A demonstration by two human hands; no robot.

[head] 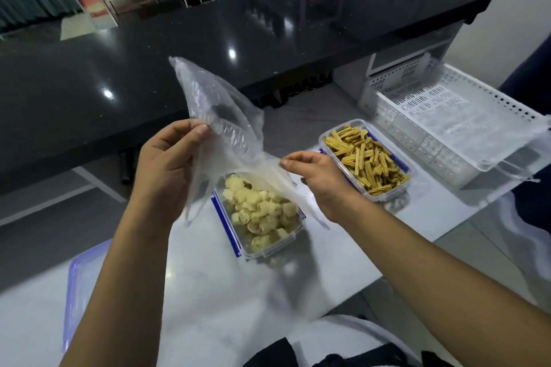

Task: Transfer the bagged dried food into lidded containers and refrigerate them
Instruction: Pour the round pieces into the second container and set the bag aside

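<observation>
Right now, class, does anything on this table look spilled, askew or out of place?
Nothing spilled. Both hands hold an emptied plastic bag above the near container; both containers are uncovered, and a lid lies at the table's left edge.

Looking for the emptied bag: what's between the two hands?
The head view shows the clear plastic bag stretched between the left hand and the right hand, both pinching it.

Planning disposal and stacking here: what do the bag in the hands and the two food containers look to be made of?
Bag: thin clear plastic film, crinkled and limp, apparently empty. Near container and far container: seemingly rigid clear plastic with blue rim clips; the food shows through the walls.
</observation>
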